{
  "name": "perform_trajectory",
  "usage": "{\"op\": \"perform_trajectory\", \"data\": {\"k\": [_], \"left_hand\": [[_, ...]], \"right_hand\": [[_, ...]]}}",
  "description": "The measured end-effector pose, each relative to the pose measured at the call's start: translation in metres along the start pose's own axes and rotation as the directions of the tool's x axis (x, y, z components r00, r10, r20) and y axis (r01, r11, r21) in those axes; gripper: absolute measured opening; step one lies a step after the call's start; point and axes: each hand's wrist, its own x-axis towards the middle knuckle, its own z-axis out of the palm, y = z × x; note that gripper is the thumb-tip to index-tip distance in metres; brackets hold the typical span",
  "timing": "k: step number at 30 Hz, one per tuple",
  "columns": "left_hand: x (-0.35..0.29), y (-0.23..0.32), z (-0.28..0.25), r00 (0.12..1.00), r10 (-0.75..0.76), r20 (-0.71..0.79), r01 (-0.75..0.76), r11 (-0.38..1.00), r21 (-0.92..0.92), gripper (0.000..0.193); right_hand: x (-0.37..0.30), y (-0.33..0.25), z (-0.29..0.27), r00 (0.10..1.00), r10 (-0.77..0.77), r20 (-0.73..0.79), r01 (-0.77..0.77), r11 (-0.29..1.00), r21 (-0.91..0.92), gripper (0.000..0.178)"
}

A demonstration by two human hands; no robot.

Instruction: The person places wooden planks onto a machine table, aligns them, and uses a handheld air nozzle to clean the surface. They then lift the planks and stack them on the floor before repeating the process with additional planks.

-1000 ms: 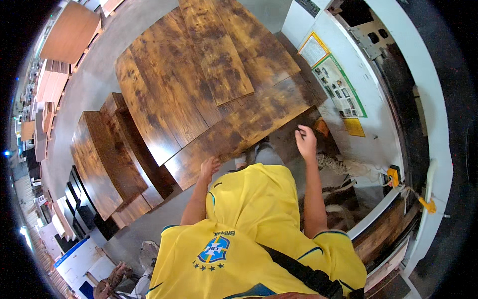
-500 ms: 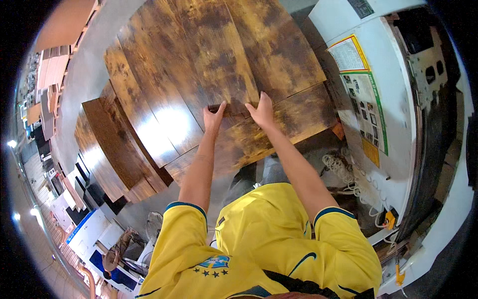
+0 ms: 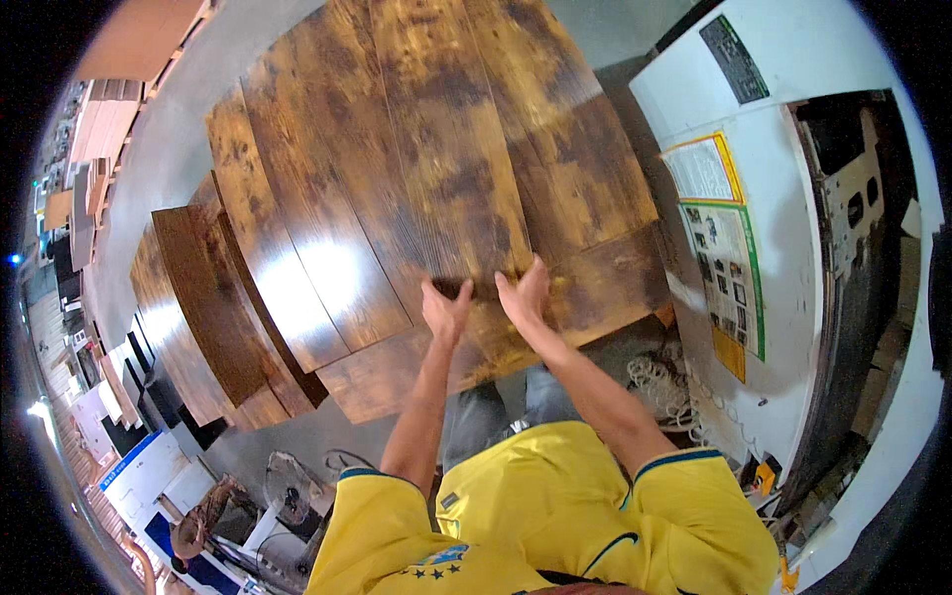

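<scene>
My left hand (image 3: 447,309) and my right hand (image 3: 527,297) are side by side over a broad stack of brown wood-grain boards (image 3: 347,169), near the edge closest to me. Each hand has its thumb on the inner side, apart from the forefinger; the other fingers are mostly hidden. A dark brown patch shows between my left thumb and forefinger, perhaps a narrow piece matching the boards. What the hands grip blends into the grain and is blurred. Beneath them a board (image 3: 382,372) runs crosswise along the near side.
A lower stack of similar boards (image 3: 188,337) stands at the left. A white machine cabinet (image 3: 783,188) with posted sheets is close on the right, with a coiled white hose (image 3: 659,387) by its base. A fan (image 3: 288,486) and another person (image 3: 203,521) are at lower left.
Both hands have come nearer my body and slightly to the right. The whole view has shifted too, with the boards lower in the picture.
</scene>
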Motion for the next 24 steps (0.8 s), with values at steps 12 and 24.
{"op": "perform_trajectory", "data": {"k": [12,24], "left_hand": [[-0.167,-0.090,-0.054,0.927,-0.218,0.306,0.286,0.938,-0.197,0.084],[-0.165,-0.179,-0.042,0.834,-0.166,0.526,0.223,0.974,-0.048,0.066]], "right_hand": [[-0.162,0.105,0.007,0.972,0.229,-0.057,-0.231,0.972,-0.048,0.103],[-0.222,0.161,0.042,0.956,0.070,-0.286,-0.145,0.957,-0.250,0.080]]}}
